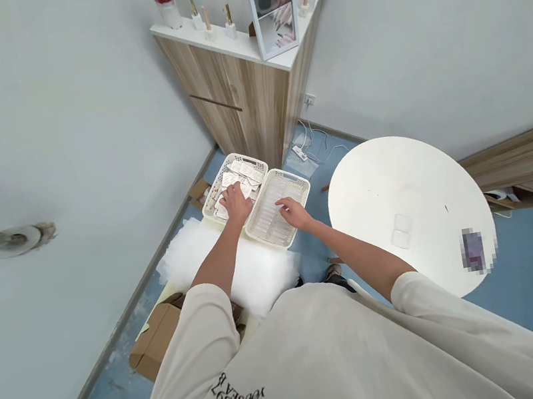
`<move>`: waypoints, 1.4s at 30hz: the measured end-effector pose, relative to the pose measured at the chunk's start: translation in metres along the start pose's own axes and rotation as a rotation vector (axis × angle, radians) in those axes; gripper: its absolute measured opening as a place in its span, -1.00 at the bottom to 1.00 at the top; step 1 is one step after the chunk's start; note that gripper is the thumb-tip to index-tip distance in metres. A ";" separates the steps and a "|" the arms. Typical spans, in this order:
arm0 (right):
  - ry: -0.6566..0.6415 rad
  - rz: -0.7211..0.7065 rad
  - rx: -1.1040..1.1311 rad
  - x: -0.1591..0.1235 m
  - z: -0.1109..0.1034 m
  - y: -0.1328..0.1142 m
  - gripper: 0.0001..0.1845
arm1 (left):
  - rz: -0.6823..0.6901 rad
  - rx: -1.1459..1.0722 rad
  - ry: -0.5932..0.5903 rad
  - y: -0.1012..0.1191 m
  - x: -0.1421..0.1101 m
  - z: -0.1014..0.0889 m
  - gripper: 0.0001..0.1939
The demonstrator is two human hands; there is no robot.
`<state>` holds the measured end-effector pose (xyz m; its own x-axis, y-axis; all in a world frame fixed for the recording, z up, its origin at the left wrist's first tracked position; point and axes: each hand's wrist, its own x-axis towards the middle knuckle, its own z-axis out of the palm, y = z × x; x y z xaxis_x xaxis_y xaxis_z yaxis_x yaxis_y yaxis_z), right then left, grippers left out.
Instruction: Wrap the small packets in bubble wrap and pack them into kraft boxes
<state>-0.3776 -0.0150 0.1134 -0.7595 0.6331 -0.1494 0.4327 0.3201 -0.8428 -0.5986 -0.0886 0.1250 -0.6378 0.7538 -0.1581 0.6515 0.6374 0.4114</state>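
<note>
Head view, quick: where's the left hand (237, 205)?

Over the left basket (205, 200), fingers bent down onto the white cards (244, 171). Can't tell if they grip one.

Right hand (293, 213)?

Over the right basket (307, 184), index finger reaching out, the others curled. Below it, clear plastic boxes (268, 207) in rows. Touching or just above, can't tell; grip can't tell either.

Basket positions?

Side by side, in front of the wood-grain cabinet (249, 87). White padding (257, 270) lies just beside them, on the person's side.

Anything else nearby?

Cardboard box (153, 342) by the left arm. Round white table (364, 177) off to the right, with a clear case (402, 230) on it and a pixelated item (474, 251) near its edge.

Cabinet top?

Potted plant (168, 9), small bottles, framed picture (274, 6).
</note>
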 end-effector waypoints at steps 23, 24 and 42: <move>0.537 0.542 0.710 -0.164 -0.194 0.115 -0.73 | 0.499 -0.728 -0.364 0.295 -0.121 0.138 -0.21; 0.545 0.562 0.733 -0.177 -0.206 0.124 -0.74 | 0.527 -0.723 -0.391 0.310 -0.130 0.147 -0.22; 0.685 0.759 0.624 -0.337 -0.292 0.281 -0.69 | 0.255 -0.537 -0.650 0.410 -0.247 0.295 -0.22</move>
<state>0.1413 0.0672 0.0780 0.0858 0.8170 -0.5702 0.2042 -0.5746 -0.7926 -0.0532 0.0336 0.0678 -0.0327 0.9087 -0.4161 0.3570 0.3995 0.8444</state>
